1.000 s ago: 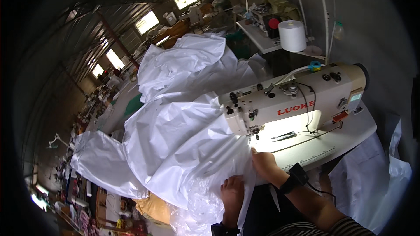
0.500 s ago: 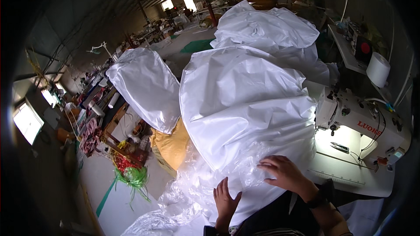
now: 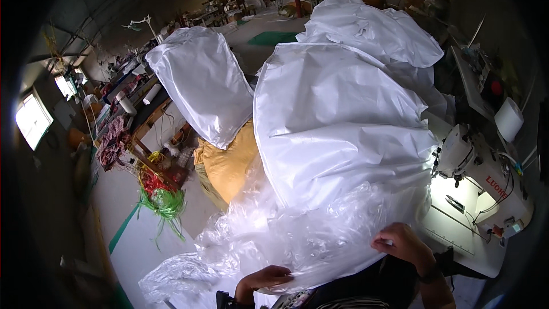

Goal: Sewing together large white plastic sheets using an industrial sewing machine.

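Observation:
A crumpled clear plastic film (image 3: 251,240) spreads in front of me, over the lower part of a large white fabric sack (image 3: 337,120). At the film's near edge, my left hand (image 3: 266,278) has its fingers pressed together on the plastic. My right hand (image 3: 403,243), fingers curled in, pinches the film's edge at the right, close to the sewing machine (image 3: 483,174). The fingertips of both hands are partly hidden. Thread snips (image 3: 456,204) lie on the lit machine bed, beyond my right hand.
Another white sack (image 3: 200,80) stands at left above a yellow sack (image 3: 229,166). More white fabric (image 3: 372,28) is heaped behind. Green and red strings (image 3: 163,200) hang at left. A white thread cone (image 3: 509,119) stands at far right.
My left hand has moved left and down onto the film's edge. My right hand has moved right and down. Both have gone from spread fingers to closed. The view has shifted too.

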Available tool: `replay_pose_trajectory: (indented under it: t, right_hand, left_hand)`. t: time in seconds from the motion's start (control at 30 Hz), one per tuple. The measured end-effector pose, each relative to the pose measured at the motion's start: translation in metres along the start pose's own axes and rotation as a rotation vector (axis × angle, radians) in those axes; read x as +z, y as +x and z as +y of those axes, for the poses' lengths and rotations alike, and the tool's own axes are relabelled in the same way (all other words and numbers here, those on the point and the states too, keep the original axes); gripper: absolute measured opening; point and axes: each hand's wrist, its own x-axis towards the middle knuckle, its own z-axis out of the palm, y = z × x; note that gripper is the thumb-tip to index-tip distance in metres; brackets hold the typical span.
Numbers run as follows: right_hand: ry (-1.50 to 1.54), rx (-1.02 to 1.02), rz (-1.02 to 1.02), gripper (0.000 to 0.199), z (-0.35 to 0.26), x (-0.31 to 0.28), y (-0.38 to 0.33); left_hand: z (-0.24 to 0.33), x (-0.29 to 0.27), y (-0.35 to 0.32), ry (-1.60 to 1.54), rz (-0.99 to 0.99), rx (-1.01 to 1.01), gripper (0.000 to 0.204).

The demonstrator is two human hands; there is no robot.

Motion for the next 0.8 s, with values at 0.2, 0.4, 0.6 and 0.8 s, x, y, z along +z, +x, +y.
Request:
replay_pose_trajectory:
  t: [0.2,0.4,0.6,0.8]
  right_hand:
    - [-0.016,0.347,-0.334,0.021,0.006,-0.005,-0.047]
    - [0.158,0.227,0.025,0.022,-0.021,-0.033,-0.007]
    - [-0.406,-0.129,0.173,0.032,-0.012,0.0,0.072]
    - [-0.141,-0.136,0.337,0.01,0.021,0.019,0.078]
  left_hand:
    - [-0.206,-0.029,-0.042,0.499,0.131,-0.833,0.031]
    - [-0.122,-0.055,0.047,0.299,1.019,0.201,0.065]
    - [-0.034,-0.022,0.13,0.274,0.406,0.031,0.035]
    - [-0.062,-0.094,-0.035,0.139,1.048,-0.004,0.013]
